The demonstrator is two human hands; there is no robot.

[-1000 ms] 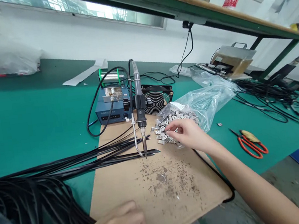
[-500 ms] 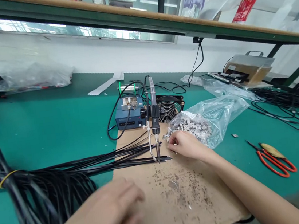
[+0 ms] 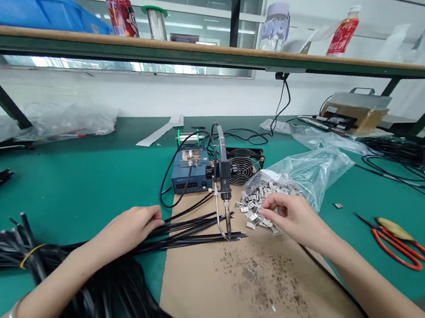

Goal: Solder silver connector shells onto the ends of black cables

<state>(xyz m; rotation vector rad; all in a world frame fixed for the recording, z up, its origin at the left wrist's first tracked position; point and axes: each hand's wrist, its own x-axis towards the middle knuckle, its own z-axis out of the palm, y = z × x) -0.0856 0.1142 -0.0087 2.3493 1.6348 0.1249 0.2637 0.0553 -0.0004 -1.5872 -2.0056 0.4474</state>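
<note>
My left hand (image 3: pixel 139 226) is closed at the black cables (image 3: pixel 192 240), its fingertips pinched on a cable that runs right toward the soldering iron (image 3: pixel 224 178). My right hand (image 3: pixel 288 217) is at the near edge of a pile of small metal connectors (image 3: pixel 257 200), thumb and index finger pinched; a small connector seems to be between them. The iron stands upright in its holder, its tip over the cable ends. Beneath lies a brown cardboard sheet (image 3: pixel 198 286) with dark specks.
A blue soldering station (image 3: pixel 191 177), solder spool (image 3: pixel 190 138) and fan (image 3: pixel 243 168) stand behind. Red-handled scissors (image 3: pixel 398 246) lie right. A clear plastic bag (image 3: pixel 319 166) spreads behind the connectors. A thick cable bundle (image 3: pixel 94 300) lies left, and a shelf (image 3: pixel 190 50) crosses above.
My left hand has moved up and left from the near side of the cardboard to the cables. My right hand has shifted right, over the connectors. The view has tilted up slightly.
</note>
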